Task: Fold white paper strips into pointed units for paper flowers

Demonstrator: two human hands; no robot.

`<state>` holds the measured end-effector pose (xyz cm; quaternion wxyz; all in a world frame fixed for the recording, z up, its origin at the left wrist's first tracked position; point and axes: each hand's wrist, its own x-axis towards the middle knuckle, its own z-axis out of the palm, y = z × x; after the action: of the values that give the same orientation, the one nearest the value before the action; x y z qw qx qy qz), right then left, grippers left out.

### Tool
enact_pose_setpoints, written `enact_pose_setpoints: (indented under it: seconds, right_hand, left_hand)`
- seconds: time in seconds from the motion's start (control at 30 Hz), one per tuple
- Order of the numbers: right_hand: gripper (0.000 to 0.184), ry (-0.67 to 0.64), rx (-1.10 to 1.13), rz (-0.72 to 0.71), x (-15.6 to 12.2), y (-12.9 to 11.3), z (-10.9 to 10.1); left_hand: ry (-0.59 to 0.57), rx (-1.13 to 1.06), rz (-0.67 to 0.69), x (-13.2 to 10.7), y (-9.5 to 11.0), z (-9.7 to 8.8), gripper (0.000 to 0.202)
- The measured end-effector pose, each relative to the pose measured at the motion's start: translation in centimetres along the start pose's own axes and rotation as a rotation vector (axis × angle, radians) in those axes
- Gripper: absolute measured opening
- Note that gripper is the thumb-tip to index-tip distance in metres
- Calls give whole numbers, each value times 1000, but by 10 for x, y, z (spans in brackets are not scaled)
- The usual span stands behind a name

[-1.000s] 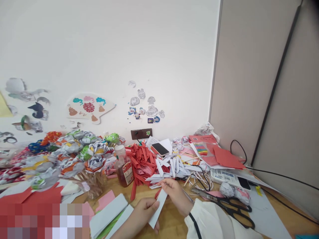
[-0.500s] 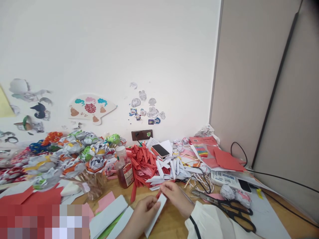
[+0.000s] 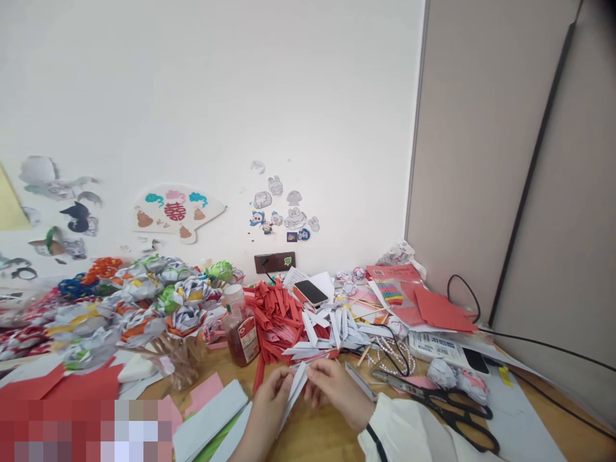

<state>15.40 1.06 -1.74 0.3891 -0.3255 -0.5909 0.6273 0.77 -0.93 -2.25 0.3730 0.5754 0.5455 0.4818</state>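
A narrow folded strip of white paper [image 3: 294, 393] is held up between both hands over the front of the desk. My left hand [image 3: 270, 403] pinches its left edge, with fingers curled and the thumb on top. On the other side, my right hand [image 3: 337, 390] has thumb and fingers closed on the upper right part of the strip. Just beyond the hands lie a pile of folded white paper pieces [image 3: 337, 327] and a heap of folded red paper strips [image 3: 276, 314]. To the left is a stack of white paper sheets [image 3: 212, 417] with green paper under it.
Black-handled scissors [image 3: 447, 407] lie right of my right sleeve. A bottle of reddish liquid [image 3: 240, 337] and a cup of thin sticks [image 3: 178, 362] stand at left, before crumpled paper flowers [image 3: 144, 289]. A phone [image 3: 311, 292] rests behind the piles; black cables [image 3: 543, 346] cross the right side.
Both hands have shifted slightly, the left one up and to the left. The strip's upper end now shows a lengthwise fold between the fingers.
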Motion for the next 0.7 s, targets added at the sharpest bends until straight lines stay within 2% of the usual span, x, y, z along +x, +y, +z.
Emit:
enact_pose_setpoints:
  seconds: [0.07, 0.17, 0.33, 0.43, 0.57, 0.7]
  right_hand:
    - [22, -26, -66, -29, 1, 3, 4]
    - [14, 7, -161, -128, 4, 8, 6]
    - [17, 194, -440, -284, 3, 7, 3]
    - [20, 291, -640, -377, -1, 0, 0]
    - [19, 241, -662, -412, -5, -7, -2]
    - [17, 133, -652, -428, -6, -7, -1]
  left_hand:
    - [26, 27, 87, -1, 2, 0, 27]
    - [15, 84, 131, -5, 8, 2, 28]
    - [-69, 183, 131, -13, 18, 6, 28]
    - [-115, 90, 95, -15, 20, 7, 30]
    - [-103, -92, -33, -13, 15, 6, 28]
    - [-32, -186, -30, -6, 13, 0, 22]
